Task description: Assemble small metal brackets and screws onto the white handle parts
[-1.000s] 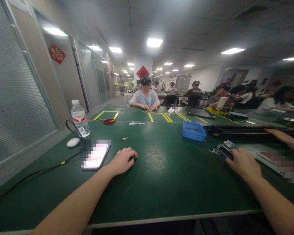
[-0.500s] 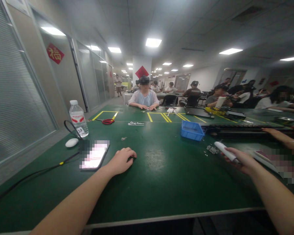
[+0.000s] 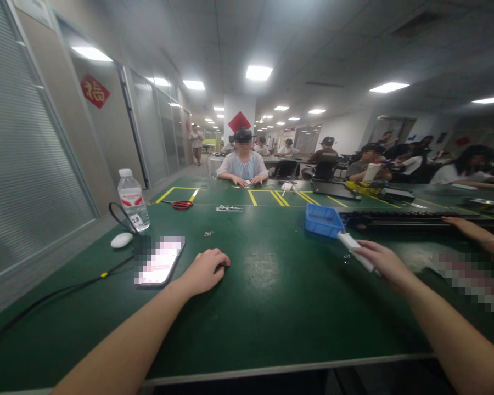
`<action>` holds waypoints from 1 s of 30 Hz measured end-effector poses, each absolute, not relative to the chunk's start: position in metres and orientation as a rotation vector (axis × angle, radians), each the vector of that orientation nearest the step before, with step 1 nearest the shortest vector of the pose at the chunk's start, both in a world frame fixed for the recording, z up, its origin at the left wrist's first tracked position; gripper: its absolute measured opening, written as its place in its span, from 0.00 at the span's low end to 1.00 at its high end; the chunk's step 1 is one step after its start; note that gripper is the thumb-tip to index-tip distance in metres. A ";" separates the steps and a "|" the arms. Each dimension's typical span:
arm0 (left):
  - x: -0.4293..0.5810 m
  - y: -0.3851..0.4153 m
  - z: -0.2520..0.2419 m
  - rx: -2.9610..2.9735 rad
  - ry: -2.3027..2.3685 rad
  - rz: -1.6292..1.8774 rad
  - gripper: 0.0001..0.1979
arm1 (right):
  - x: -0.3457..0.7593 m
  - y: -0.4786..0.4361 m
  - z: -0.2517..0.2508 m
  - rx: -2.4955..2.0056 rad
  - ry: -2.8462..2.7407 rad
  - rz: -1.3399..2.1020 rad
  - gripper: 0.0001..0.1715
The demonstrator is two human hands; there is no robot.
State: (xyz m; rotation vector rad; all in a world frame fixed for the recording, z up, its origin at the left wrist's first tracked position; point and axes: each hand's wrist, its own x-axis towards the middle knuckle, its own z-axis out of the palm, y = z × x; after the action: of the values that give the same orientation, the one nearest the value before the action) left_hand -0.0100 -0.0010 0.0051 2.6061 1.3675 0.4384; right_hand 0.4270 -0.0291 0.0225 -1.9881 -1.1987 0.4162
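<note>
My right hand grips a white stick-like tool, held above the green table with its tip at the near right corner of a blue plastic bin. Small metal bits lie under the tool. My left hand rests on the table with its fingers loosely curved and nothing visible in them. Beside it on the left is a lit phone. A few small metal rings lie beyond the left hand.
At the left stand a water bottle and a white rounded object near a black cable. Red-handled scissors lie farther back. A person sits opposite. Another person's hand is by a long black rail.
My right hand has moved left and slightly forward with the white tool, bringing its tip to the blue bin. My left hand has stayed in place.
</note>
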 end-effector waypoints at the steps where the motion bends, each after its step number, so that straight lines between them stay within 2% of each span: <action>1: -0.010 -0.001 0.005 2.610 1.370 0.445 0.11 | 0.411 -0.028 0.021 -1.985 -1.314 0.461 0.24; 4: -0.010 -0.002 0.005 2.621 1.363 0.472 0.11 | 0.353 -0.029 0.016 -2.002 -1.650 0.600 0.26; 9: -0.006 -0.006 0.009 2.590 1.342 0.524 0.12 | 0.255 -0.039 0.011 -1.897 -2.034 0.426 0.27; 14: -0.003 -0.009 0.007 2.537 1.243 0.564 0.19 | 0.193 -0.046 0.015 -1.517 -2.205 0.517 0.26; 18: -0.002 -0.011 0.008 2.551 1.215 0.476 0.22 | 0.190 -0.032 0.014 -1.295 -2.271 0.536 0.21; 20: -0.001 -0.014 0.011 2.553 1.218 0.416 0.24 | 0.210 -0.014 0.013 -1.388 -2.192 0.454 0.18; 23: 0.001 -0.017 0.016 2.545 1.218 0.359 0.24 | 0.263 0.021 0.013 -1.758 -1.955 0.195 0.16; 26: 0.003 -0.018 0.018 2.544 1.212 0.370 0.23 | 0.322 0.052 0.014 -2.174 -1.698 -0.038 0.21; 30: 0.002 -0.017 0.018 2.522 1.189 0.383 0.23 | 0.384 0.077 0.009 -2.415 -1.552 0.024 0.31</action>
State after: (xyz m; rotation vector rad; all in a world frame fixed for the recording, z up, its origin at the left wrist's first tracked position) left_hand 0.0019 -0.0174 0.0177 2.5223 1.1894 0.3833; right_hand 0.3842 0.0775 0.0092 -2.4155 -1.5520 0.0242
